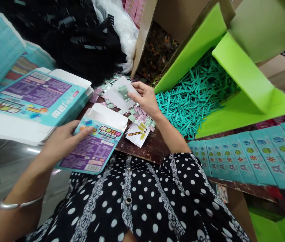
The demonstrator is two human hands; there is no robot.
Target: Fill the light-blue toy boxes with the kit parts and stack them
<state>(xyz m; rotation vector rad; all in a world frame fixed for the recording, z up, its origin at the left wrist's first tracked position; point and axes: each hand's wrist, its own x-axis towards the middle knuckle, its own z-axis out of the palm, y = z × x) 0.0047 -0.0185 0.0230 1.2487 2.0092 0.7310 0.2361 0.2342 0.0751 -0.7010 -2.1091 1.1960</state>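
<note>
A flat purple and teal carton (89,144) is in my left hand (65,137), thumb across its printed face and fingers behind it. Its white end flaps stand out toward the upper right. My right hand (144,97) pinches a white card (118,95) with a small green packet (124,92) lying on it, between thumb and fingers. Below that hand, a white card with a yellow and black pixel picture (137,132) rests on the dark table (154,148). Small pink and green packets (143,116) are scattered around the cards.
Flat cartons (39,97) are piled at the left, beside black items (64,40). A green box (233,117) of teal strips (187,101) lies open to the right. Upright teal boxes (253,158) form a row at the right edge. A cardboard box (144,40) stands behind.
</note>
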